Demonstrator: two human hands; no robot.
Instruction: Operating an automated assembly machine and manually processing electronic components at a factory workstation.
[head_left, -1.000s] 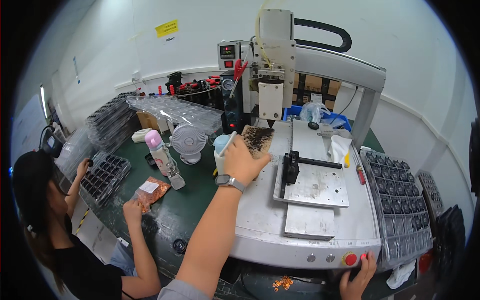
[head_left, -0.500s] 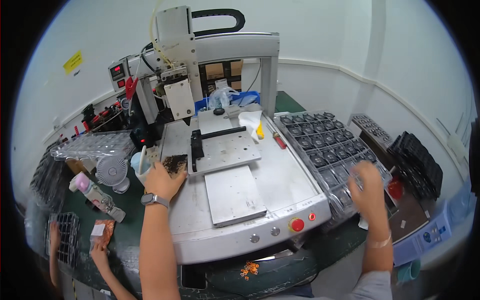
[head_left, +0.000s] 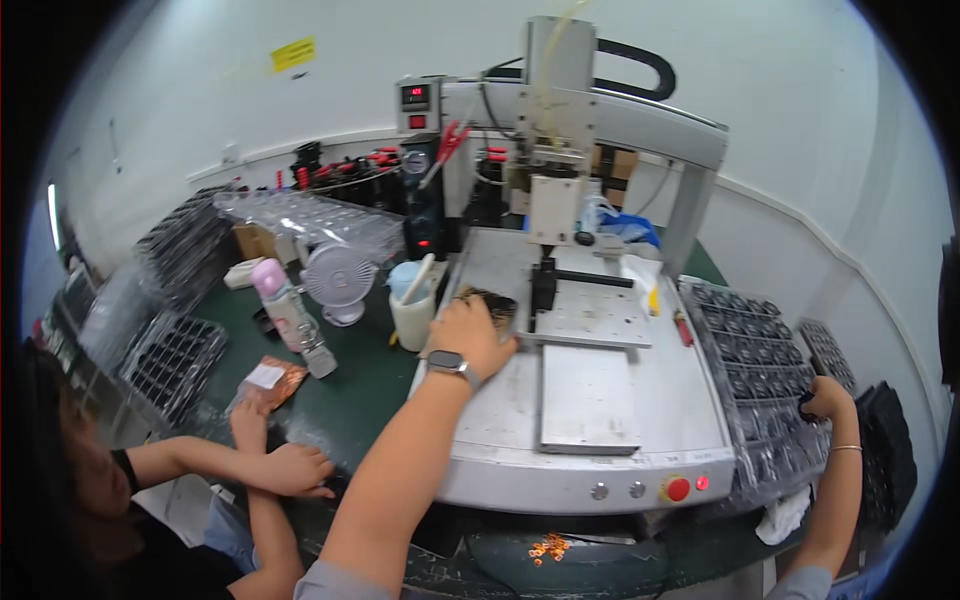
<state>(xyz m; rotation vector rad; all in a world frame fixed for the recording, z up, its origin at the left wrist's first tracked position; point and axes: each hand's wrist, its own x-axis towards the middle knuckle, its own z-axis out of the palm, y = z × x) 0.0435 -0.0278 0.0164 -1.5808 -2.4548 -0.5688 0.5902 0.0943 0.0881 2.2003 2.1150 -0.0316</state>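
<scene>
Fingers of the right hand (head_left: 830, 397) were curled over a black part (head_left: 806, 403) by the right edge of the clear blister tray (head_left: 765, 440), having left the lit red button (head_left: 702, 483) at the front edge of the gantry machine (head_left: 540, 484); handling seemed to have passed from controls to trayed parts. Their grip could not be told, nor that of the left hand (head_left: 472, 336), which stayed draped over a coarse, black-flecked pad (head_left: 496, 302). Flat, scuffed metal plate (head_left: 587, 398) and thin, glossy, ribbed plastic stood out against the worn green desk (head_left: 352, 415).
</scene>
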